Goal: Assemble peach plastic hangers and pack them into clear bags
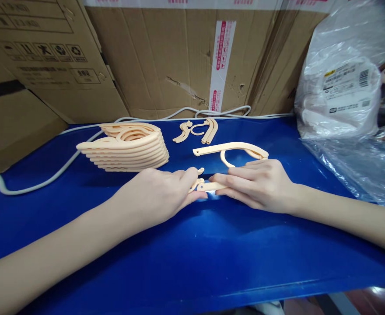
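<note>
Over the blue tabletop (192, 253), my left hand (159, 190) pinches a small cream plastic hanger piece (195, 184), mostly covered by the fingers. From the right, my right hand (261, 186) grips a cream hanger arm (208, 187), its holed end meeting the left hand's piece. Just behind the right hand lies a folded hanger (232, 148) with a curved hook, partly hidden by the fingers. Farther left stands a neat stack of folded cream hangers (127, 153). Loose hanger parts (210, 130) lie at the back middle, among them a small curved piece (183, 131).
A white cable (44, 186) runs along the table's left and back. Cardboard boxes (166, 57) wall off the rear and left side. On the right, clear plastic wrapping (359, 157) and a wrapped white bundle with a label (340, 94) take up the corner.
</note>
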`<state>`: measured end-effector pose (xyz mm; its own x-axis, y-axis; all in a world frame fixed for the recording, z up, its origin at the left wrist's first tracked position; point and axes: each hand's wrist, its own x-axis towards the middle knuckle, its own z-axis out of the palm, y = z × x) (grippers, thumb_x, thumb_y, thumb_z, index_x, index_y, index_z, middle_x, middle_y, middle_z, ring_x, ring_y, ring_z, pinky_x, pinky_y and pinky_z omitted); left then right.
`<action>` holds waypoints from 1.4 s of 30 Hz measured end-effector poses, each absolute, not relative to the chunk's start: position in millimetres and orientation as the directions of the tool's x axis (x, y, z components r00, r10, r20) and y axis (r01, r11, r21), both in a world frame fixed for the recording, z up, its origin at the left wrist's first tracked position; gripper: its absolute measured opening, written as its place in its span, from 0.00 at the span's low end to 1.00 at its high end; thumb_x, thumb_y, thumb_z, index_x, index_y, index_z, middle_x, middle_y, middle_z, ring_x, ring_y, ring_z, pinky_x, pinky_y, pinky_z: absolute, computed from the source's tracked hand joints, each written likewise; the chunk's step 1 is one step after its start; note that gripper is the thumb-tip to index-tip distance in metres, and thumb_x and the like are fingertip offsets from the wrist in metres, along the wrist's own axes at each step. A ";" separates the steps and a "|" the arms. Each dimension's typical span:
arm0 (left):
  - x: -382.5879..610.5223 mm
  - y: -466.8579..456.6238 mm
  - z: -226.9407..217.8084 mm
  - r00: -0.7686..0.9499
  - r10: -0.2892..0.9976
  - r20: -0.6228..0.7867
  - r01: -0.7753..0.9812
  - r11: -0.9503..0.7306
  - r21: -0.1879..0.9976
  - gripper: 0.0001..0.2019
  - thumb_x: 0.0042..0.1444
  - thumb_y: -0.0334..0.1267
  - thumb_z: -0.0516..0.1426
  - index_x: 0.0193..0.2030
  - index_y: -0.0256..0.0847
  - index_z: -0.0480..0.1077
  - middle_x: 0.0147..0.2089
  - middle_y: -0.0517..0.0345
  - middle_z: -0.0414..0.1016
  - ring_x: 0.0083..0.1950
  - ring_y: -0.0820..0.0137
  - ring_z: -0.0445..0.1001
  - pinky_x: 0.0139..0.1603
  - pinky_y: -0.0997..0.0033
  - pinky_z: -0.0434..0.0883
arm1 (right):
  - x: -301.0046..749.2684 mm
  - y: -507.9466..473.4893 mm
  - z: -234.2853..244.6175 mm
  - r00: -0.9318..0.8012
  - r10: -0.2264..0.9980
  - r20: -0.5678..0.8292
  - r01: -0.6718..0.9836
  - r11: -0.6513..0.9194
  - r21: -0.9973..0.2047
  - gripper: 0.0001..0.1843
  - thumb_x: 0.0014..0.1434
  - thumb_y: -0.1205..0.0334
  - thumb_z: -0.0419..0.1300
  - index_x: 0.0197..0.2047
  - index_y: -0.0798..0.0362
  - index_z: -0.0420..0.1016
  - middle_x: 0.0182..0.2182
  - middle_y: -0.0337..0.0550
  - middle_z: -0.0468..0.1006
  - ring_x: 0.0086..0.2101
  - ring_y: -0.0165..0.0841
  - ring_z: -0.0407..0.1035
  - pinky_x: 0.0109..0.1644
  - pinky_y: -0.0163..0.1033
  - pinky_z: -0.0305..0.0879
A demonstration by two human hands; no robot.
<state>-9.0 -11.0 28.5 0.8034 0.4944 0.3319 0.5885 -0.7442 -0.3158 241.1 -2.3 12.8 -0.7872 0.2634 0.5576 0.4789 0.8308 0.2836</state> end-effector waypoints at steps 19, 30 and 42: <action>-10.0 -10.4 27.0 0.852 0.400 0.337 0.521 -0.705 -0.482 0.24 0.74 0.44 0.39 0.31 0.39 0.66 0.21 0.59 0.66 0.20 0.69 0.68 0.20 0.70 0.51 | 242.3 -0.5 11.7 -0.784 0.287 0.551 0.474 0.849 0.232 0.17 0.73 0.56 0.51 0.49 0.55 0.79 0.32 0.38 0.84 0.23 0.26 0.73 0.27 0.34 0.62; -11.2 -9.9 32.1 0.869 0.392 0.302 0.494 -0.678 -0.544 0.25 0.74 0.46 0.41 0.27 0.40 0.65 0.20 0.59 0.65 0.20 0.68 0.68 0.20 0.68 0.50 | 241.4 0.4 10.2 -0.767 0.441 0.466 0.447 0.888 -0.104 0.13 0.70 0.59 0.57 0.50 0.54 0.79 0.34 0.40 0.84 0.31 0.28 0.77 0.34 0.33 0.64; -12.6 -6.6 24.1 0.842 0.445 0.304 0.538 -0.724 -0.432 0.24 0.74 0.46 0.40 0.32 0.39 0.67 0.22 0.57 0.69 0.21 0.68 0.70 0.20 0.69 0.48 | 242.3 0.5 8.9 -0.771 0.331 0.544 0.486 0.857 0.168 0.17 0.72 0.56 0.52 0.49 0.55 0.80 0.34 0.40 0.85 0.24 0.27 0.75 0.27 0.34 0.62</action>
